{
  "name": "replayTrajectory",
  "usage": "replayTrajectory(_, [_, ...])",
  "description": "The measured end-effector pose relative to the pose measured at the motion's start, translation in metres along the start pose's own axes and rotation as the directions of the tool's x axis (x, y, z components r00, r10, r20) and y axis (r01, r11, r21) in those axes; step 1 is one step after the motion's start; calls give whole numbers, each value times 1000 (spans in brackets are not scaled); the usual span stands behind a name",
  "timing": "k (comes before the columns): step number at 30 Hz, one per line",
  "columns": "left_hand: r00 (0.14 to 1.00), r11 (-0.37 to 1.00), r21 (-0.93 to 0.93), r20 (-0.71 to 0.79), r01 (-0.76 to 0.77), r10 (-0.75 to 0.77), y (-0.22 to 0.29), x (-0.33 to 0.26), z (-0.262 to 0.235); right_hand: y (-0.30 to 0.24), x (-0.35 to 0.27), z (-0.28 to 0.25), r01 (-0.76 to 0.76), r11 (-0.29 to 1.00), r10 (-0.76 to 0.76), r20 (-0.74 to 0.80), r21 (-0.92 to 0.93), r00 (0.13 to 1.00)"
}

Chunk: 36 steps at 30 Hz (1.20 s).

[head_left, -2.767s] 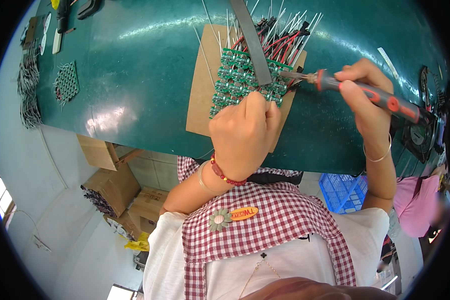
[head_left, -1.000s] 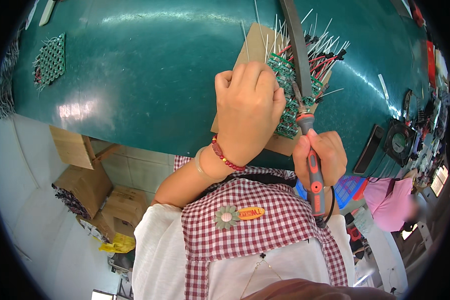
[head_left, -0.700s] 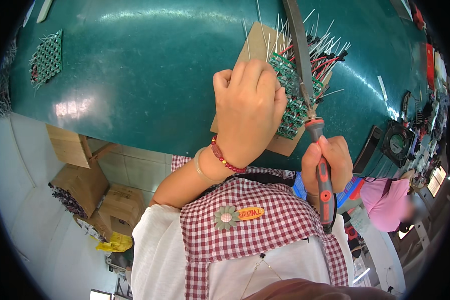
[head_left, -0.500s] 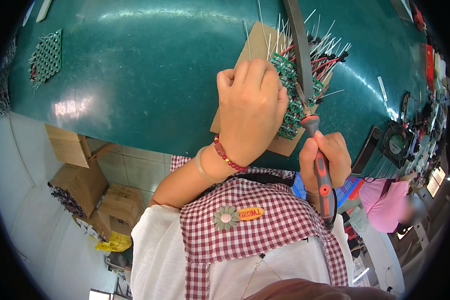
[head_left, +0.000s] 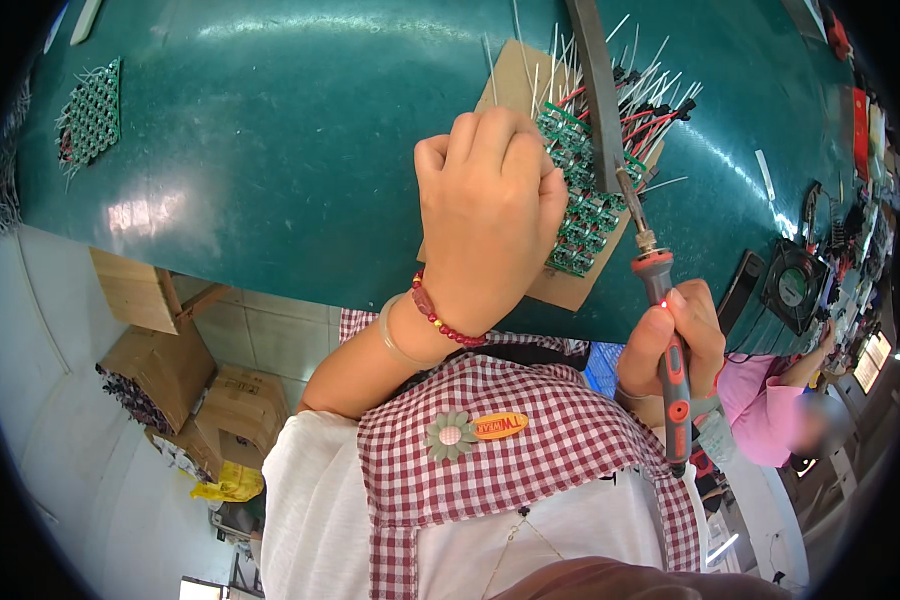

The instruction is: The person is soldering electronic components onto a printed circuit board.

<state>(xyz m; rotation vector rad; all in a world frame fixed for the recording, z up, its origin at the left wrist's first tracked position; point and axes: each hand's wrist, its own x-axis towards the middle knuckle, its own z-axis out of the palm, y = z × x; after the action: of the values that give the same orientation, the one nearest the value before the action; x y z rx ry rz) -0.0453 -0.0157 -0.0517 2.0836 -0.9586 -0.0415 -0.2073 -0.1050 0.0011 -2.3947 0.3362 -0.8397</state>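
Observation:
My right hand [head_left: 672, 340] is closed around the grey-and-red handle of a soldering iron [head_left: 678, 400]. The iron's tip points up and left, close to the lower end of a dark metal bar [head_left: 598, 100]. Under that bar lies a panel of small green circuit boards [head_left: 578, 240], with red, black and white wires [head_left: 660, 115] fanning out beyond it. My left hand [head_left: 492, 205] hovers at the panel's left edge, back of the hand up and fingers curled in. Whatever its fingertips pinch is hidden behind the hand. A sheet of brown cardboard [head_left: 567, 291] lies beneath the panel.
Another wired circuit panel [head_left: 92, 118] rests at the far left of the green table [head_left: 290, 170]. A small black fan [head_left: 792, 283] stands near the right edge. Cardboard boxes [head_left: 245, 408] sit on the floor at left. A person in pink [head_left: 765, 410] is at the right.
The soldering iron and my right hand have moved right and slightly down, taking the tip off the boards. My left hand has shifted a little left.

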Motion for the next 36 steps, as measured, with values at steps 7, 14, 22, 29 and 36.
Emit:
replayTrajectory(7, [1000,1000,0,20,-11,11,1,-2,3,5,-2,3,-63,997,65,-62,36,996])
replayTrajectory(14, [999,1000,16,27,-17,17,1,-2,6,11,0,17,-86,995,88,-30,48,996])
replayTrajectory(22, [999,999,37,28,-26,25,1,-2,9,13,-4,22,-104,993,105,-21,52,994])
replayTrajectory(29, [999,998,52,32,-29,27,3,0,8,15,-5,20,-103,990,108,-53,94,993])
replayTrajectory(36, [999,997,60,38,-41,39,1,2,9,21,9,4,-216,960,219,0,177,976])
